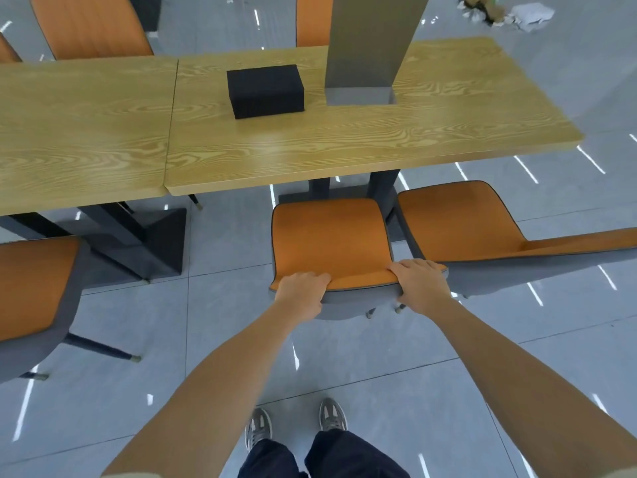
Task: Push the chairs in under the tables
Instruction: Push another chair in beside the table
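Observation:
An orange chair with a grey back [331, 236] stands in front of me, facing the right wooden table [362, 143]. Its seat front lies just short of the table's near edge. My left hand [301, 293] grips the left end of the chair's backrest top. My right hand [420, 284] grips the right end of the same backrest. A second orange chair [462, 222] stands close to its right, turned at an angle. A third orange chair [31, 288] stands at the left, out from the left wooden table [79, 132].
A black box [265, 91] and a grey column [368, 53] stand on the right table. More orange chairs [93, 25] stand on the far side. Black table bases [148, 243] sit on the grey tiled floor. Rubbish [503, 12] lies at the far right.

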The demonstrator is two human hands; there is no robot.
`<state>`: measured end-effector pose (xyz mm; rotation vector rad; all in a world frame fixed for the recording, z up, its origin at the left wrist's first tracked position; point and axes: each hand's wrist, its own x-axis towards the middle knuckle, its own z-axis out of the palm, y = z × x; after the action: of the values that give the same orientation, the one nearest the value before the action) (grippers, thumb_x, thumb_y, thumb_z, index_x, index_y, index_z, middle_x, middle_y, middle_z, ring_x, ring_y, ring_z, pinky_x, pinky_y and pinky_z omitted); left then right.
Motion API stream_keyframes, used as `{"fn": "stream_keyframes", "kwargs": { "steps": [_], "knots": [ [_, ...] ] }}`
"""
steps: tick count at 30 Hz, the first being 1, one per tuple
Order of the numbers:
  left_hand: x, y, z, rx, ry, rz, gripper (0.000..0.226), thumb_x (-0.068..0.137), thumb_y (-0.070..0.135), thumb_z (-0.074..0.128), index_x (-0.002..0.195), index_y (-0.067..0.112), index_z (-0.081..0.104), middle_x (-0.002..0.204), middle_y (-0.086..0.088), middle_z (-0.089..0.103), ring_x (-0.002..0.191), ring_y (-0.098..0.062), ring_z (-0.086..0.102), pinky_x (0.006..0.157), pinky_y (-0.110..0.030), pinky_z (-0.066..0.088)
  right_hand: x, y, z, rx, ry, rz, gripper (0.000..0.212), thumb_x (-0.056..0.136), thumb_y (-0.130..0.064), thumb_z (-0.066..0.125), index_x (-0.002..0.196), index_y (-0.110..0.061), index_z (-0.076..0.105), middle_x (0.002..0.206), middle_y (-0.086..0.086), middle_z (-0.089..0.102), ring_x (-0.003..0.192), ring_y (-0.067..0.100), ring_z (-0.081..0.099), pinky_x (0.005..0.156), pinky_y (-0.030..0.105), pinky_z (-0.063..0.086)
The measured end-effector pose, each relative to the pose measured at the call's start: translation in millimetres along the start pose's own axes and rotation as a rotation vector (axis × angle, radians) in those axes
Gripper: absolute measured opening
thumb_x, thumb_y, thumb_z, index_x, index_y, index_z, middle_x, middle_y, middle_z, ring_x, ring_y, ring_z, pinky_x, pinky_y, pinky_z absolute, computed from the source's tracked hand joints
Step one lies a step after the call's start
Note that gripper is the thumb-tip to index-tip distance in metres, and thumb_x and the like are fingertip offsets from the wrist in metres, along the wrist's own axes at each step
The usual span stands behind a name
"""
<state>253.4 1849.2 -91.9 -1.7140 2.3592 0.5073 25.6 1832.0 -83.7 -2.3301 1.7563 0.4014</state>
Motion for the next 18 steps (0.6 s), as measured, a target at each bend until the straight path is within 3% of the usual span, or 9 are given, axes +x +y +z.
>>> {"fn": "stream_keyframes", "kwargs": {
  "steps": [3, 12, 18],
  "knots": [
    [-6.7, -12.1, -0.7, 0.013, -0.02, 0.011, 0.014, 0.082, 0.005, 0.054, 0.089, 0.015, 0.046, 0.089, -0.007, 0.06, 0.078, -0.027, 0.056, 0.056, -0.031, 0.035, -4.3, -12.0, 1.1, 0.021, 0.002, -0.004, 0.049, 0.081, -0.015, 0.062, 0.127, -0.023, 0.046, 0.122, 0.001, 0.059, 0.117, 0.025, 0.05, 0.102, 0.037, 0.034],
    [-49.6, -83.7, -2.1, 0.061, -0.049, 0.014, 0.024, 0.084, 0.016, 0.058, 0.107, 0.013, 0.051, 0.104, -0.008, 0.061, 0.096, -0.029, 0.059, 0.067, -0.033, 0.039, -15.8, -93.9, 13.3, 0.111, 0.085, -0.089, 0.046, 0.083, -0.005, 0.05, 0.125, -0.025, 0.049, 0.113, 0.0, 0.062, 0.104, 0.025, 0.055, 0.085, 0.034, 0.04],
    [-76.7, -116.3, 4.1, 0.065, -0.027, 0.014, 0.025, 0.087, 0.018, 0.056, 0.111, 0.015, 0.051, 0.111, -0.005, 0.061, 0.1, -0.026, 0.059, 0.069, -0.034, 0.042, -14.4, -130.9, 9.0, 0.085, 0.138, -0.126, 0.043, 0.083, -0.006, 0.053, 0.121, -0.026, 0.053, 0.109, -0.003, 0.064, 0.1, 0.023, 0.058, 0.079, 0.03, 0.038]
  ]
}}
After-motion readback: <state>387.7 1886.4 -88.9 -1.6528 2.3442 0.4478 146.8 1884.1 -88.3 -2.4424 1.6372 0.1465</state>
